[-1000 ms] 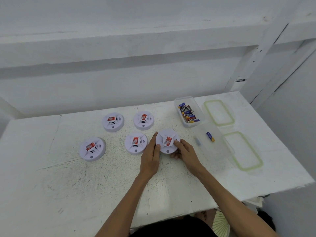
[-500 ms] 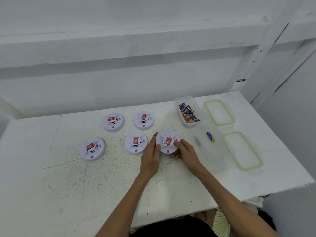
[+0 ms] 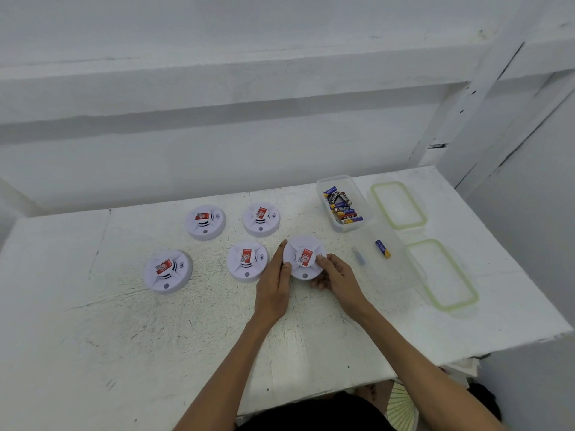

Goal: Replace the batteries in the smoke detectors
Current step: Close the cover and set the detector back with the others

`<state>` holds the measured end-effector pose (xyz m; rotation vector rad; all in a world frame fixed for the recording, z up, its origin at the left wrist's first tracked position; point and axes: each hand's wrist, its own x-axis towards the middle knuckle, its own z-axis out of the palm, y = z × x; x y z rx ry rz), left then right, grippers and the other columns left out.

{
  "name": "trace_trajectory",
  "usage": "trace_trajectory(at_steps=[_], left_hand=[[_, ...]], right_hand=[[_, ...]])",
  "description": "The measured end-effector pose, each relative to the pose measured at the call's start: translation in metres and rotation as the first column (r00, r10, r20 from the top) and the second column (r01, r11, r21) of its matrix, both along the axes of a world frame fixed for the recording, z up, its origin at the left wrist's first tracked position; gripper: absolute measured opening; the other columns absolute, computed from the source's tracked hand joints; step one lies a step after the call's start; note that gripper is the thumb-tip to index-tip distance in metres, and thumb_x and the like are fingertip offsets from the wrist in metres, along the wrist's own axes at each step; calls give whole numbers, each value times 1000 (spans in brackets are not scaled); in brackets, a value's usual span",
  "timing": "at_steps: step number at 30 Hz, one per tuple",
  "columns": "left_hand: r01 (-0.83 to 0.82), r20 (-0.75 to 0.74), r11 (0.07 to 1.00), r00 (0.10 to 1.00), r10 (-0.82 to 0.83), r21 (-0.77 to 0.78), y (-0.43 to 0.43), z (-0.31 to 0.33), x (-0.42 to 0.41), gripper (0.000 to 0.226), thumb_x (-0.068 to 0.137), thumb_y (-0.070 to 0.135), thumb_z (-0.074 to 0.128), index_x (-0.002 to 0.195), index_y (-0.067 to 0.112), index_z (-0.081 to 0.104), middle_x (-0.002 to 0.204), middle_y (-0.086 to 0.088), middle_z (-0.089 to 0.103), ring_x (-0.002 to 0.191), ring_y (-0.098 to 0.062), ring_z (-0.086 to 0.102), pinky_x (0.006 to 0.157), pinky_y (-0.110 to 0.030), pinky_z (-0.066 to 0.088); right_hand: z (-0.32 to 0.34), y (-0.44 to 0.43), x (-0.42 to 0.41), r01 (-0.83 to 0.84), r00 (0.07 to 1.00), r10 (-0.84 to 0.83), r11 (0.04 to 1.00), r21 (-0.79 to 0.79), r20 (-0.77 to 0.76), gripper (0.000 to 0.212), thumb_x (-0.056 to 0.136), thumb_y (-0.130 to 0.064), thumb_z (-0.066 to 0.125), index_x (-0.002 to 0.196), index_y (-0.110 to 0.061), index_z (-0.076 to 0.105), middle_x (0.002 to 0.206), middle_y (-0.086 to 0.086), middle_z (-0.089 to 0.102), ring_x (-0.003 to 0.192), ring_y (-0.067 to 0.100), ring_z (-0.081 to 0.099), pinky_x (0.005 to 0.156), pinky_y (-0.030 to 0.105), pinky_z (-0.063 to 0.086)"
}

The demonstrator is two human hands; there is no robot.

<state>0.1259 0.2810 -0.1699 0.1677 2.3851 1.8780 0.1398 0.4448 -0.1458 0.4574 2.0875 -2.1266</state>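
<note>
Opening step judged in hand; detector clasped in right hand's curled grip, left hand pressed straight-fingered against rim. Next: housing to be twisted apart.

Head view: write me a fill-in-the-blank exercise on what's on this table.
The table holds ___ smoke detectors. The left hand and right hand touch the ___most smoke detector. Loose batteries pile in the ___ clear container. Both lids have ___ rims.
Missing: five; right; far; green.
</note>
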Motion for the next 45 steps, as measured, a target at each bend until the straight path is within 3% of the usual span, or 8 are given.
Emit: trace_trajectory(at_steps=[6,16,22,27,31,37,45], left_hand=[[-7,2,1000,1000,7,0,0,-2,0,58,103,42,37,157,22,31,158,13,36,146,2,32,118,-19,29],[-1,10,1000,1000,1,0,0,1,0,58,103,43,37,157,24,31,157,17,36,142,11,31,115,-13,29],[-8,25,1000,1000,8,8,0,0,0,56,103,41,38,157,27,32,156,19,37,143,10,32,114,-13,29],[-13,31,1000,999,12,5,0,1,0,57,104,41,38,158,25,32,158,15,38,145,4,33,117,-21,30],[-16,19,1000,1000,16,0,1,2,1,57,103,41,38,157,25,32,157,15,38,144,7,33,117,-18,30],[-4,40,998,999,1,60,0,18,0,49,110,26,42,158,20,33,158,10,41,144,3,36,121,-26,32],[-111,-29,982,993,117,153,-30,58,-23,44,110,19,39,154,25,40,151,10,51,136,-2,49,110,-27,46]], right_hand=[[0,-1,0,-1,1000,1,1000,23,5,30,102,-33,51,106,-7,64,84,10,73,65,17,67,64,23,55],[1,-1,1,2,1000,-2,1000,16,1,29,102,-33,51,104,-8,65,87,12,74,65,18,67,64,24,55],[-1,0,0,5,1000,-5,1000,-1,-4,32,102,-30,53,102,0,63,85,14,72,65,21,66,61,27,53],[0,-1,1,0,1000,0,1000,14,-4,32,102,-32,52,105,-2,64,85,12,73,66,21,66,62,26,53],[3,-1,1,8,1000,-8,1000,10,-5,30,102,-30,52,102,-3,64,85,13,72,64,20,66,61,25,53],[12,-7,1,59,998,-59,998,-13,-3,30,101,-35,53,109,-8,63,89,10,75,67,23,69,58,30,52],[53,-38,-33,23,997,-25,999,-33,-78,34,98,-38,59,114,-8,55,92,13,75,70,26,70,57,30,49]])
